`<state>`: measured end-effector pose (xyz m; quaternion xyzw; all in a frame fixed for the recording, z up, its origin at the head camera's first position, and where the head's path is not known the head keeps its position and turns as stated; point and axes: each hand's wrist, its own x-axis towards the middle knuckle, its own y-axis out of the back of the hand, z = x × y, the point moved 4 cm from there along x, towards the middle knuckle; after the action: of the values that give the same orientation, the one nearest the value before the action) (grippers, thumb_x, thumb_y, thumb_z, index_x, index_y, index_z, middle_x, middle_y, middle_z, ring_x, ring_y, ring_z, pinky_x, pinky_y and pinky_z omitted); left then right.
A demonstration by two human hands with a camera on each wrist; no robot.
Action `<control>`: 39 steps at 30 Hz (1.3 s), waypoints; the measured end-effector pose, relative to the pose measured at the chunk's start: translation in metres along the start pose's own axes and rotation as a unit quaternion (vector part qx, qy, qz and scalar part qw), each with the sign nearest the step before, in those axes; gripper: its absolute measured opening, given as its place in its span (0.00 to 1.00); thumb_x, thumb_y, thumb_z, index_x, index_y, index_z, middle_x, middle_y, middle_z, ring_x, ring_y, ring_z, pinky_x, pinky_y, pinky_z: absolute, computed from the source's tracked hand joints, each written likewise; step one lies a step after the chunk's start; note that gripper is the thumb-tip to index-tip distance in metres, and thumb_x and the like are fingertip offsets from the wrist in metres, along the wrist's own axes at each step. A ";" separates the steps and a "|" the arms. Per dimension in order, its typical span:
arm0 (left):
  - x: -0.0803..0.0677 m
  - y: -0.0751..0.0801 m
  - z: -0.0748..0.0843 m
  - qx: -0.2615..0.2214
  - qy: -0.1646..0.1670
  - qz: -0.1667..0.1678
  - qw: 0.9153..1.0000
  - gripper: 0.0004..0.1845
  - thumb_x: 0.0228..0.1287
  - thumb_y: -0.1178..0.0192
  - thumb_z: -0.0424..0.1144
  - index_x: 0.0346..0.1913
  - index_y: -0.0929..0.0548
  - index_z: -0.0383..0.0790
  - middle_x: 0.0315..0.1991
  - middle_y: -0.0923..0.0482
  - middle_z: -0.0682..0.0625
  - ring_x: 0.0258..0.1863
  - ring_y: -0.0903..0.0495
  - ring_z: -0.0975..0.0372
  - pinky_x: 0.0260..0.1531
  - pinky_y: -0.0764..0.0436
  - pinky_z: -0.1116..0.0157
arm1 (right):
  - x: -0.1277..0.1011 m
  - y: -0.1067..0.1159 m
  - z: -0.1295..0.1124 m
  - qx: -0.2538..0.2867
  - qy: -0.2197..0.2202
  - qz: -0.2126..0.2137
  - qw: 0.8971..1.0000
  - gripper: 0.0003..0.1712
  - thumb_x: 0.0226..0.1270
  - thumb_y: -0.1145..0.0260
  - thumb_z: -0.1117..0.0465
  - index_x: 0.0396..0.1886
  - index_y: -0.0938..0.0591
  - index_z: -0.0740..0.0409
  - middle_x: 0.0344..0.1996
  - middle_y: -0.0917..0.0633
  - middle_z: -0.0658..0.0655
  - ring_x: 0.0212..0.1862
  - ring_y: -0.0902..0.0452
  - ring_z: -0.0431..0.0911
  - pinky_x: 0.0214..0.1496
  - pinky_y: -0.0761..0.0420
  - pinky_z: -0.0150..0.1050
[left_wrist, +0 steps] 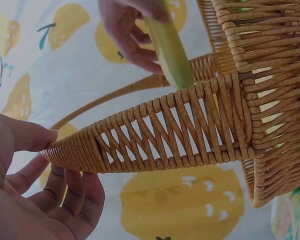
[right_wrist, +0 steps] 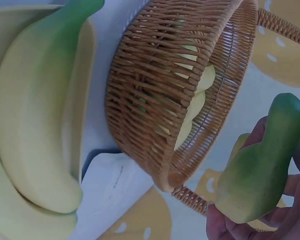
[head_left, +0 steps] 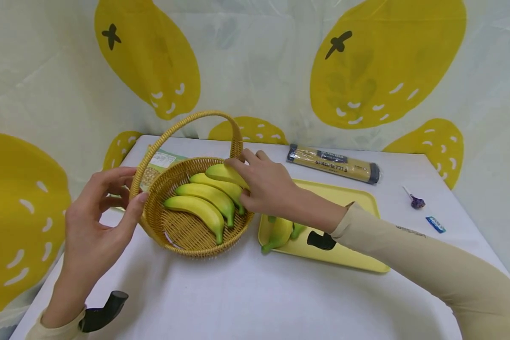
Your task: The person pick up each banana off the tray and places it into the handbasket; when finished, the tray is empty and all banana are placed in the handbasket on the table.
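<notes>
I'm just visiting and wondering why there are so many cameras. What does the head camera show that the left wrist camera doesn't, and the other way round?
Only the head view shows the yellow tray with bananas on it, the spaghetti packet, three bananas lying in the basket, and the whole white table. Only the left wrist view shows the close weave of the basket rim and the left hand with its thumb against it. Both show the basket, its handle, and the right hand gripping a banana.
</notes>
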<state>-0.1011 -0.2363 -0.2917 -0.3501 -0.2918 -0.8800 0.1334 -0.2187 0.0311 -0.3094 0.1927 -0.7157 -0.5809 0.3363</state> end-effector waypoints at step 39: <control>0.000 0.002 0.003 -0.010 -0.004 -0.008 1.000 0.28 0.61 0.31 0.19 0.66 0.18 0.34 0.49 0.17 0.47 0.38 0.23 0.62 0.44 0.20 0.76 | 0.042 -0.062 -0.077 0.000 0.062 -0.111 0.992 0.42 0.62 0.31 0.57 0.79 0.29 0.42 0.59 0.24 0.53 0.46 0.26 0.48 0.29 0.21 0.39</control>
<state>-0.0986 -0.2364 -0.2890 -0.3523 -0.2867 -0.8825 0.1220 -0.2013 -0.0664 -0.3507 0.3063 -0.6679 -0.6016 0.3132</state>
